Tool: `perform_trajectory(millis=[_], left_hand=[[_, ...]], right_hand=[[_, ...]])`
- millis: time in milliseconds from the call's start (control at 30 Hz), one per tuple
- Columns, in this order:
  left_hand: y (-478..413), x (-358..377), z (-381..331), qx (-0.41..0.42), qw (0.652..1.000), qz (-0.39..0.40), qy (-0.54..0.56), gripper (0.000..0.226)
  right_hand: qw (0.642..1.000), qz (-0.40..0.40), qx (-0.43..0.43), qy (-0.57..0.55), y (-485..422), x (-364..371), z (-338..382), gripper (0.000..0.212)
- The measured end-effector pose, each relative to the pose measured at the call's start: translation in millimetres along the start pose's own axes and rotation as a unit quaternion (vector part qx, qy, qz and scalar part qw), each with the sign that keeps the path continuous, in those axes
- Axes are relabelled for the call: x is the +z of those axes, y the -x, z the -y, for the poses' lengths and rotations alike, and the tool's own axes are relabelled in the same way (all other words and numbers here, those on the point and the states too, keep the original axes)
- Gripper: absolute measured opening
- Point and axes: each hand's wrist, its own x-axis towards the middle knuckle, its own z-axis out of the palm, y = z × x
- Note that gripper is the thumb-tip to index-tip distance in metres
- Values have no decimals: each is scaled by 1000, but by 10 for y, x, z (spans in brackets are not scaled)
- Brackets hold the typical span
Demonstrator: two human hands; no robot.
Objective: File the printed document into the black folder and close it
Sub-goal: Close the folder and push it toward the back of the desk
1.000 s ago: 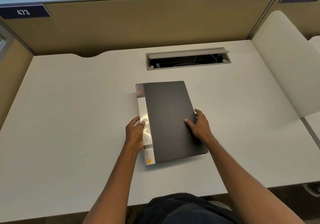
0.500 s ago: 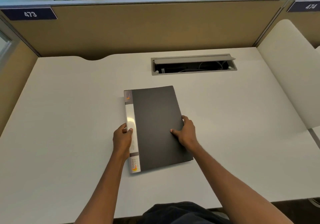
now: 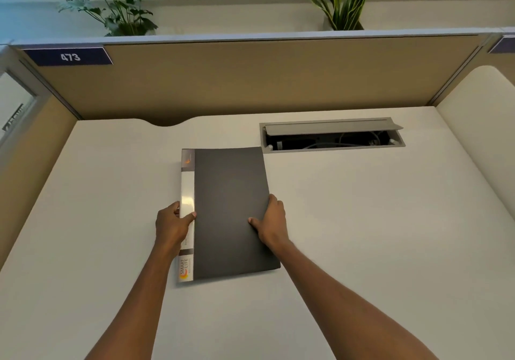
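While the left hand [image 3: 171, 224] grips the white labelled spine and the right hand [image 3: 271, 223] clasps the opposite long edge, thumb on the cover, the closed flat black plastic folder [image 3: 230, 212] lies on the pale white counter [image 3: 362, 234]. Just beyond its far right corner gapes an open grey cable hatch [image 3: 331, 134]. Behind stands a tan fabric partition [image 3: 250, 78] tagged 473, with two leafy green plants [image 3: 117, 6] above.

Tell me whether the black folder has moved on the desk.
Yes. The black folder slid left: earlier it lay before the cable hatch, now entirely left of it.
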Motion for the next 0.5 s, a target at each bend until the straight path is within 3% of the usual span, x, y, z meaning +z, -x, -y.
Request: perform_trajectory(millis=[133, 500], left_hand=[[-427, -85, -184, 17, 999, -5, -29, 44], [-1404, -74, -487, 22, 996, -5, -82, 45]], right_hand=[[1000, -1, 5, -22, -283, 113, 272, 76], [1000, -9, 16, 7, -1136, 308, 721, 73]])
